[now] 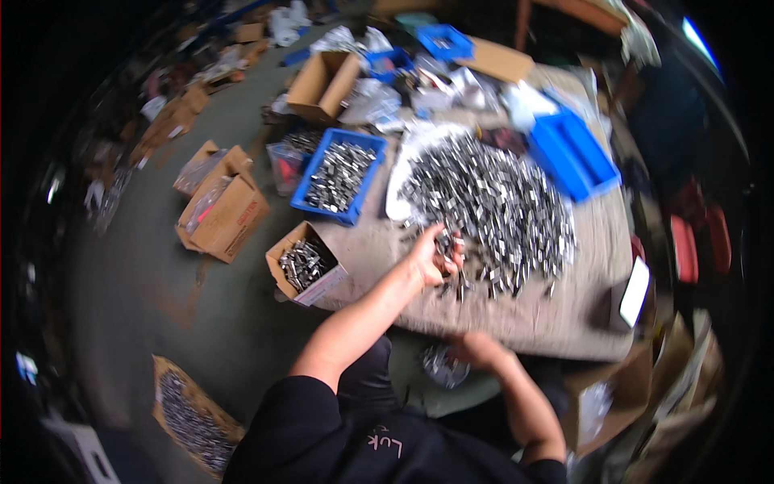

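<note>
Our left hand [432, 260] curls its fingers around small, shiny silver metal pieces [448, 243] at the near edge of a broad heap [496, 202] on the greyish-brown table [556, 324]; our blurred right hand [481, 349] is near a clear, roundish plastic object [444, 368]; we cannot tell its fingers' state.

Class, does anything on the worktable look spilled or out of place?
Yes: a few metal pieces lie scattered on the worktable at the near edge of the main pile. They look strayed because the others there lie massed together.
</note>
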Available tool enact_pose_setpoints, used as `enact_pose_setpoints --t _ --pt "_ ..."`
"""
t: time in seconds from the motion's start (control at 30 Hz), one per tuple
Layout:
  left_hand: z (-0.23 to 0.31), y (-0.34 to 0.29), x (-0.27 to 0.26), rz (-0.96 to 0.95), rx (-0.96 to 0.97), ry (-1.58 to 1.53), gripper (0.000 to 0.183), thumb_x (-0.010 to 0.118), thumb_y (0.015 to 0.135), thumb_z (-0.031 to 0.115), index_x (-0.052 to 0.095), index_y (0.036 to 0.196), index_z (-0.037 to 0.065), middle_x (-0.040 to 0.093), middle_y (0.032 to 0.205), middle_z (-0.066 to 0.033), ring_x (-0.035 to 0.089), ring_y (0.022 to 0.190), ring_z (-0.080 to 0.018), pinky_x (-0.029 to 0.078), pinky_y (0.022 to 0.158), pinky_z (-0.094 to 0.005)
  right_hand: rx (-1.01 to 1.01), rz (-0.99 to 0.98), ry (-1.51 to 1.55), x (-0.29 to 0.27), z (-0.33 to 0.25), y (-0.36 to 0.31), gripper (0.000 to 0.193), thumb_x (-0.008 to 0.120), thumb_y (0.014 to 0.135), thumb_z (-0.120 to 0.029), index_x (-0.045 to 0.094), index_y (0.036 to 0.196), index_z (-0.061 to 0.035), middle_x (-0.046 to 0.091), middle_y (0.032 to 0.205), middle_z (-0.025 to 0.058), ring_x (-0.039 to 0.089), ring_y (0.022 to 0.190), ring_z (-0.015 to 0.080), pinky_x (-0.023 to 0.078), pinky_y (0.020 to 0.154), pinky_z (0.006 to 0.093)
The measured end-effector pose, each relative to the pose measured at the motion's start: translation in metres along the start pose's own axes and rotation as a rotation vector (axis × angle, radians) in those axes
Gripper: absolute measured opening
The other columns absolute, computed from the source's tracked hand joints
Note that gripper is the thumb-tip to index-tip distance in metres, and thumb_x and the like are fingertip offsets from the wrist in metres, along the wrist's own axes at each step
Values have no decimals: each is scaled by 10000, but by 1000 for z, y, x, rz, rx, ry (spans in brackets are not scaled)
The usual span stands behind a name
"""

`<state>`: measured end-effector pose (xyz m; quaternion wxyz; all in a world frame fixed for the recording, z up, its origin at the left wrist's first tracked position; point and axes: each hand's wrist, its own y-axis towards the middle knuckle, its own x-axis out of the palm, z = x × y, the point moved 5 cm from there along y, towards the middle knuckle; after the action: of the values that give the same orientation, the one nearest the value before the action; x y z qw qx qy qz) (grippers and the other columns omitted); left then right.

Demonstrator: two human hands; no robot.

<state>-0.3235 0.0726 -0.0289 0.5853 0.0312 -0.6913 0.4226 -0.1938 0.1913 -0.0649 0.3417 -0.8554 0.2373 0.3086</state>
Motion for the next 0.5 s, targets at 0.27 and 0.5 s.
enact_pose_setpoints --t 0.27,0.5 --pt "-47 -33 24 -60 -8 42 332 450 884 371 547 1016 82 540 925 -124 483 745 -223 410 556 -283 19 583 1370 -99 20 -4 252 572 832 -179 566 1005 4 601 780 13 529 588 63 411 507 191" --pt "-73 -29 0 156 131 194 345 452 877 414 567 909 89 593 838 -90 552 694 -189 420 553 -296 -71 814 1462 -86 8 -19 223 603 802 -107 570 995 -1 586 812 23 512 608 60 422 552 205"
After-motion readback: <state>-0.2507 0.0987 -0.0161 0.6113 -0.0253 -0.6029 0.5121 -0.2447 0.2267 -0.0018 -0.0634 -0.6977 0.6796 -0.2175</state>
